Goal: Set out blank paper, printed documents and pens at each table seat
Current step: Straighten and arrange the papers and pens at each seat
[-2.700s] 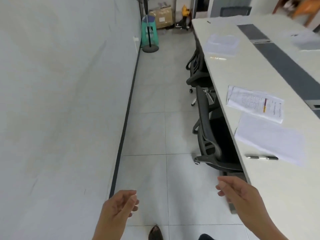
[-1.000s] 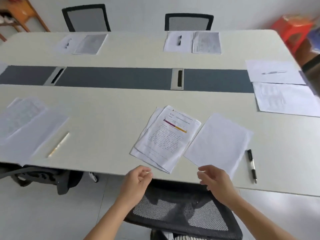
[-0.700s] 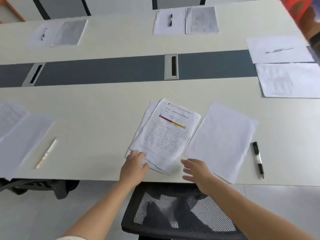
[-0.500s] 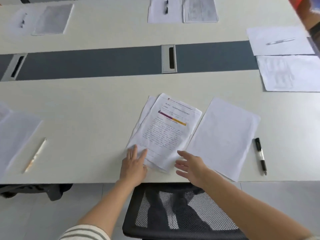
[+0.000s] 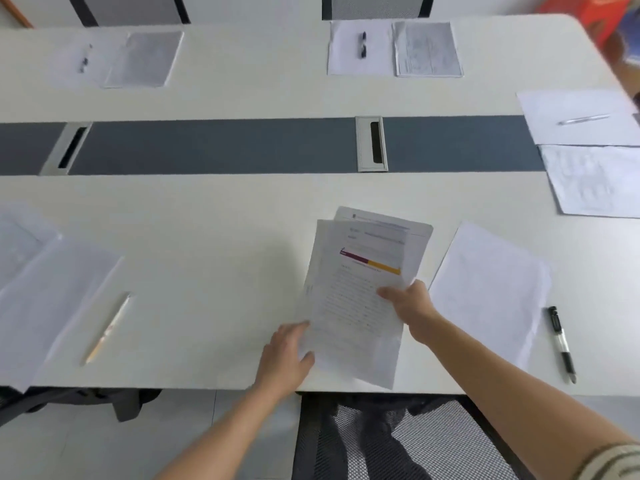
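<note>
A stack of printed documents (image 5: 360,296) with a purple and yellow bar lies near the front edge of the white table (image 5: 214,230), partly lifted. My right hand (image 5: 408,303) grips its right edge, thumb on top. At the stack's lower left corner, my left hand (image 5: 287,355) has its fingers on the paper's edge. A blank sheet (image 5: 485,292) lies just right of the stack, and a black and clear pen (image 5: 561,344) lies beyond it.
Other seats hold paper sets: blank sheets and a pencil-like pen (image 5: 107,327) at left, sheets with pens (image 5: 362,45) at the far side, more sheets (image 5: 588,178) at right. A mesh chair (image 5: 398,441) stands under the table edge before me.
I turned from the aisle to face the table. Both hands reached the printed stack; my right hand now grips its right edge and the pages have been squared and raised off the table.
</note>
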